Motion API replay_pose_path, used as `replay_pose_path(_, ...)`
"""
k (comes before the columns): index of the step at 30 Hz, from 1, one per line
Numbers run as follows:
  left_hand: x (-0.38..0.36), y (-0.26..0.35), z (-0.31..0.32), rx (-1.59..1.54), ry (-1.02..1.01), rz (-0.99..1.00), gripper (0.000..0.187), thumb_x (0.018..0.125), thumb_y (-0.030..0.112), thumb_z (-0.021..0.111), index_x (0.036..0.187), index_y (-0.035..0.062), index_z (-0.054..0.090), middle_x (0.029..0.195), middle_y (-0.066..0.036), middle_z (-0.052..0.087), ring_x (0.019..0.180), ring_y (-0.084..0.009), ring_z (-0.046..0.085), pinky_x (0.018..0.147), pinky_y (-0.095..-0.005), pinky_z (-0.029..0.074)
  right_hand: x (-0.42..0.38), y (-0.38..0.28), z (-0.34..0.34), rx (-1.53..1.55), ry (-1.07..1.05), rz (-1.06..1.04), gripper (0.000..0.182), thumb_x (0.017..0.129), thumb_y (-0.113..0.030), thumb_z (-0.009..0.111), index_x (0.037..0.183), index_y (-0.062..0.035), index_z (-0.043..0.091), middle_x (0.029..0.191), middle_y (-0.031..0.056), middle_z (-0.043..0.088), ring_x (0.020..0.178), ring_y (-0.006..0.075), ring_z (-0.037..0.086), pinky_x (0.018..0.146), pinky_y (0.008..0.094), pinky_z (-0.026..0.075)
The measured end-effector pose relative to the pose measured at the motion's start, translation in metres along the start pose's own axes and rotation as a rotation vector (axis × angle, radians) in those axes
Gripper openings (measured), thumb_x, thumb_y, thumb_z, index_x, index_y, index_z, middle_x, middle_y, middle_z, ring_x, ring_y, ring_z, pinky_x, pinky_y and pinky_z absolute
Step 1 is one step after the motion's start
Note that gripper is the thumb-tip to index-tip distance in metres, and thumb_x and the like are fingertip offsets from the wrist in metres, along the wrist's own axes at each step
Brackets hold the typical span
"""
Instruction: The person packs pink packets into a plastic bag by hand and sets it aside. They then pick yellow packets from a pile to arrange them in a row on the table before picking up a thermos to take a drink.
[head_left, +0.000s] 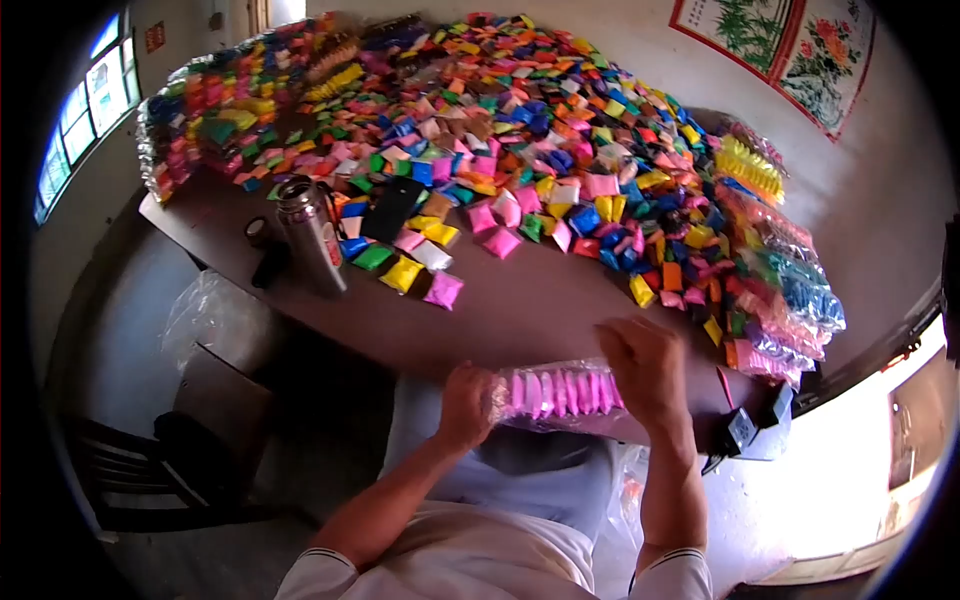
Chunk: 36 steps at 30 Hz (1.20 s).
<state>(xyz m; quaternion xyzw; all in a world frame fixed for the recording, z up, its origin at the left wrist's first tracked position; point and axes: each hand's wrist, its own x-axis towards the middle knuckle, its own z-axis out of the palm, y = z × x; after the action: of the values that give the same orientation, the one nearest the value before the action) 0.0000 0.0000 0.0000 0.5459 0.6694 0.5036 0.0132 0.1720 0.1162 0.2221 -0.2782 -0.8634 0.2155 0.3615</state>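
Note:
A clear plastic bag (562,393) with a row of pink packets lies at the table's near edge, over the lap. My left hand (467,405) is closed round the gathered left end of this bag. At its right end my right hand (645,370) is raised a little above the table, fingers curled; what it holds, if anything, is hidden. Beyond the hands, a large heap of small colourful packets (540,120) covers the back of the table. A single pink packet (444,290) lies nearer, left of the bag.
A steel flask (312,235) stands at the table's left, beside a dark phone-like object (392,208). Filled clear bags (790,290) are stacked at the right edge. Black plugs (741,430) sit at the near right corner. A dark chair (130,470) stands lower left.

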Motion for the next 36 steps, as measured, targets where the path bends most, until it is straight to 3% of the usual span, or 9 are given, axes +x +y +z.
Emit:
replay_pose_path(2,0.006,0.012,0.01,0.007,0.053,0.04,0.018,0.083,0.009,0.06,0.098,0.0002,0.063,0.096,-0.02,0.064,0.097,-0.04,0.059,0.105,-0.051,0.039,0.027,0.002,0.023,-0.128,-0.169,-0.149,0.016,0.087,-0.016,0.066,0.095,-0.0068,0.076,0.092,0.0144,0.073,0.083,0.0319,0.07,0.075,0.0413,0.055)
replay_pose_path(5,0.006,-0.005,-0.012,-0.007,-0.001,0.059,0.015,0.082,0.006,0.058,0.095,-0.0003,0.062,0.092,-0.019,0.064,0.093,-0.0402,0.059,0.104,-0.0502,0.04,0.068,0.013,0.112,-0.146,-0.232,-0.294,0.01,0.083,-0.014,0.066,0.086,-0.0076,0.073,0.082,0.0128,0.069,0.079,0.0338,0.066,0.07,0.0427,0.054)
replay_pose_path(7,0.007,0.0,-0.007,0.006,0.056,0.09,0.012,0.086,0.01,0.058,0.093,-0.0001,0.061,0.087,-0.019,0.063,0.091,-0.0405,0.059,0.104,-0.0506,0.041,0.091,0.028,0.155,-0.401,-0.322,-0.657,0.008,0.08,-0.012,0.064,0.078,-0.0069,0.069,0.078,0.0137,0.066,0.079,0.0359,0.065,0.07,0.0452,0.052)
replay_pose_path(14,0.006,0.008,-0.01,0.0,0.042,0.05,0.018,0.092,0.019,0.059,0.095,0.0011,0.062,0.086,-0.019,0.063,0.09,-0.0392,0.059,0.101,-0.051,0.041,0.113,0.03,0.247,-0.399,-0.562,-0.101,0.021,0.082,-0.011,0.059,0.095,-0.0029,0.073,0.103,0.018,0.072,0.095,0.0341,0.071,0.081,0.0451,0.057)
replay_pose_path(23,0.007,0.009,-0.012,0.011,0.033,0.088,0.017,0.092,0.018,0.06,0.099,0.0026,0.063,0.092,-0.015,0.065,0.094,-0.0352,0.061,0.101,-0.0508,0.041,0.115,0.061,0.283,-0.411,-0.538,0.053,0.027,0.084,-0.021,0.061,0.099,-0.0027,0.073,0.104,0.017,0.072,0.102,0.0318,0.069,0.085,0.0436,0.056)
replay_pose_path(25,0.002,-0.003,-0.007,0.073,0.013,0.077,0.016,0.091,0.017,0.061,0.098,0.003,0.063,0.094,-0.015,0.064,0.094,-0.0357,0.061,0.101,-0.0517,0.041,0.125,0.051,0.231,-0.268,-0.59,-0.128,0.021,0.085,-0.025,0.068,0.099,-0.0091,0.07,0.089,0.0151,0.068,0.085,0.0299,0.066,0.074,0.0428,0.052)
replay_pose_path(29,0.006,-0.002,-0.009,0.016,0.011,0.151,0.011,0.085,0.009,0.059,0.094,0.0037,0.063,0.091,-0.017,0.065,0.094,-0.0384,0.06,0.102,-0.0516,0.04,0.108,-0.002,0.09,0.043,-0.48,-0.049,0.02,0.093,-0.022,0.062,0.102,-0.0047,0.066,0.081,0.0088,0.064,0.075,0.0183,0.06,0.066,0.0345,0.046)
replay_pose_path(31,0.006,-0.004,-0.006,0.001,0.008,0.116,0.012,0.084,0.01,0.06,0.094,0.0036,0.063,0.091,-0.017,0.065,0.094,-0.0385,0.06,0.102,-0.0512,0.04,0.073,-0.013,0.024,0.6,-0.406,0.153,0.026,0.095,-0.027,0.061,0.099,-0.0024,0.066,0.078,0.0026,0.062,0.069,0.015,0.057,0.062,0.0313,0.046)
replay_pose_path(36,0.007,0.007,-0.01,-0.002,0.07,0.08,0.016,0.082,0.015,0.064,0.093,0.0032,0.063,0.093,-0.016,0.066,0.097,-0.038,0.06,0.105,-0.0499,0.039,-0.01,0.026,-0.055,0.592,-0.275,0.274,0.031,0.098,-0.028,0.063,0.108,0.0009,0.064,0.082,-0.0005,0.062,0.069,0.009,0.056,0.062,0.0239,0.045)
